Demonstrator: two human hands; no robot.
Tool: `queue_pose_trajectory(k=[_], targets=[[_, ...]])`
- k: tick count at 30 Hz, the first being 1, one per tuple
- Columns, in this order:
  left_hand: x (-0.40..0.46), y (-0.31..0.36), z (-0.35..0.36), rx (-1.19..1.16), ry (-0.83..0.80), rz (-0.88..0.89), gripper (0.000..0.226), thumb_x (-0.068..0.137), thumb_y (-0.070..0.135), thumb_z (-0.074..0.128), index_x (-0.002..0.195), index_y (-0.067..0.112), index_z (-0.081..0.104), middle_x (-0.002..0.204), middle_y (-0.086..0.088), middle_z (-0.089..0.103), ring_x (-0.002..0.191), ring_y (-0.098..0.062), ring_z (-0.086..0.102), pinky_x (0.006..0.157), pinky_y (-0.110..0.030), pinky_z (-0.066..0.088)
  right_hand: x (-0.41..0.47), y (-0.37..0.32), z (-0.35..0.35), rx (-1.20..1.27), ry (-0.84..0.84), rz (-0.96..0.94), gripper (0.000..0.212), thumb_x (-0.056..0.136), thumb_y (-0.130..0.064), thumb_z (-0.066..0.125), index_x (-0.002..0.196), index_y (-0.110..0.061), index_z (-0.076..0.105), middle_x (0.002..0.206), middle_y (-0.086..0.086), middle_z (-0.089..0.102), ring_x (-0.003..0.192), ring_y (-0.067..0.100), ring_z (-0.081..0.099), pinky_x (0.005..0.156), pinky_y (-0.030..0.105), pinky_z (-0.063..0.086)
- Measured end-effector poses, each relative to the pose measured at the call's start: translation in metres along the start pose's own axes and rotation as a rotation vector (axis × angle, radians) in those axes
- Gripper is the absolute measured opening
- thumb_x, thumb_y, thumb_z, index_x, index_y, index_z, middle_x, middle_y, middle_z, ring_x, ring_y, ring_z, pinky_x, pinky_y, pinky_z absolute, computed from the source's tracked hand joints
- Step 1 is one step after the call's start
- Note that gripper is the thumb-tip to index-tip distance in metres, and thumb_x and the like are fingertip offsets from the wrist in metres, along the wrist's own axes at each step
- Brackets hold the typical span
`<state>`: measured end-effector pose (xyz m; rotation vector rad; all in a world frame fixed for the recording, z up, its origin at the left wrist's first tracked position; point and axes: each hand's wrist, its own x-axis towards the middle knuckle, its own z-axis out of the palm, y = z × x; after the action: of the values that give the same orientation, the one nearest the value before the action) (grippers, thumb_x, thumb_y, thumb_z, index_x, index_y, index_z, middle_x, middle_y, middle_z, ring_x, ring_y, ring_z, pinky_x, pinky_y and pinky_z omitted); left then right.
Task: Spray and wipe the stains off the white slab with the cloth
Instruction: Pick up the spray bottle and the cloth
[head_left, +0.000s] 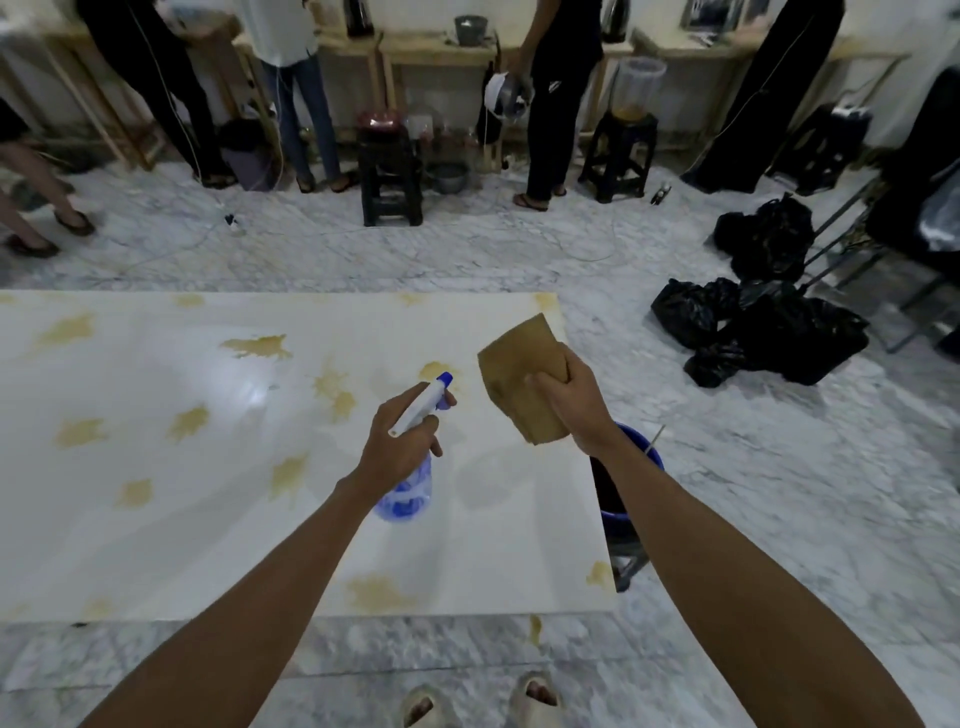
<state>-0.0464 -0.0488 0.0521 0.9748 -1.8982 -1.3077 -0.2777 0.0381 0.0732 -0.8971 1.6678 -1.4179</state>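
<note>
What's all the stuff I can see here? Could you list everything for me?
white slab: one, white, low, in front of the person
stains: many, yellow-brown, scattered over the slab
spray bottle: one, blue and white, above the slab, in the left hand
cloth: one, brown, above the slab's right side, in the right hand
bucket: one, blue, beside the slab's right edge
bin bags: several, black, on the floor at right
stools: at least two, black, at the far wall
bystanders: several, standing at the far benches
slippers: two, pale, on the person's feet
left hand: one, grip round the bottle's neck
right hand: one, holding the cloth
</note>
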Motion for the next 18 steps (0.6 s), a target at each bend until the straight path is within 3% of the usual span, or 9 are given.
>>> queue_pose_trajectory(k=[3, 5, 7, 11, 15, 18], targets=[[0.006, 0.023, -0.011, 0.020, -0.024, 0.008, 0.037, 0.087, -0.004, 0.047, 0.103, 0.018, 0.071, 0.100, 0.002, 0.072, 0.074, -0.019, 0.068, 0.052, -0.029, 0.057, 0.010, -0.013, 0.007, 0.243, 0.051, 0.156, 0.041, 0.086, -0.012, 0.071, 0.122, -0.020, 0.055, 0.118, 0.005, 0.068, 0.104, 0.024, 0.067, 0.082, 0.041, 0.059], [0.007, 0.034, -0.017, 0.048, -0.065, 0.003, 0.033, 0.087, -0.004, 0.047, 0.100, 0.015, 0.071, 0.092, 0.013, 0.071, 0.070, -0.017, 0.066, 0.053, -0.033, 0.058, 0.011, -0.017, 0.011, 0.376, 0.058, 0.314, 0.056, 0.082, -0.015, 0.076, 0.131, -0.012, 0.050, 0.123, 0.011, 0.066, 0.106, 0.027, 0.067, 0.076, 0.039, 0.060], [0.008, 0.042, -0.025, 0.091, -0.110, -0.010, 0.032, 0.088, -0.007, 0.046, 0.096, 0.013, 0.070, 0.083, 0.020, 0.069, 0.065, -0.013, 0.065, 0.054, -0.036, 0.059, 0.008, -0.019, 0.017, 0.461, 0.015, 0.369, 0.055, 0.083, -0.021, 0.077, 0.131, -0.007, 0.055, 0.122, 0.014, 0.068, 0.107, 0.029, 0.067, 0.076, 0.038, 0.059], [0.008, 0.053, -0.042, 0.122, -0.139, -0.048, 0.031, 0.088, -0.009, 0.046, 0.099, 0.009, 0.069, 0.089, -0.004, 0.068, 0.051, -0.017, 0.063, 0.053, -0.035, 0.058, -0.003, -0.017, 0.028, 0.616, -0.071, 0.380, 0.046, 0.088, -0.032, 0.071, 0.128, -0.011, 0.060, 0.122, 0.014, 0.069, 0.114, 0.034, 0.064, 0.093, 0.051, 0.054], [0.003, 0.063, -0.054, 0.142, -0.178, -0.098, 0.027, 0.091, -0.006, 0.047, 0.092, 0.013, 0.066, 0.076, 0.001, 0.065, 0.049, -0.027, 0.061, 0.052, -0.030, 0.054, -0.008, -0.017, 0.042, 0.585, -0.071, 0.395, 0.044, 0.096, -0.039, 0.060, 0.128, -0.010, 0.059, 0.122, 0.014, 0.070, 0.116, 0.033, 0.064, 0.099, 0.049, 0.051], [0.003, 0.061, -0.064, 0.193, -0.240, -0.088, 0.018, 0.094, 0.004, 0.050, 0.092, 0.003, 0.068, 0.085, -0.012, 0.071, 0.043, -0.019, 0.061, 0.051, -0.024, 0.051, -0.011, -0.018, 0.055, 0.580, -0.040, 0.369, 0.046, 0.099, -0.044, 0.051, 0.130, -0.010, 0.059, 0.117, 0.013, 0.072, 0.110, 0.032, 0.067, 0.098, 0.049, 0.050]])
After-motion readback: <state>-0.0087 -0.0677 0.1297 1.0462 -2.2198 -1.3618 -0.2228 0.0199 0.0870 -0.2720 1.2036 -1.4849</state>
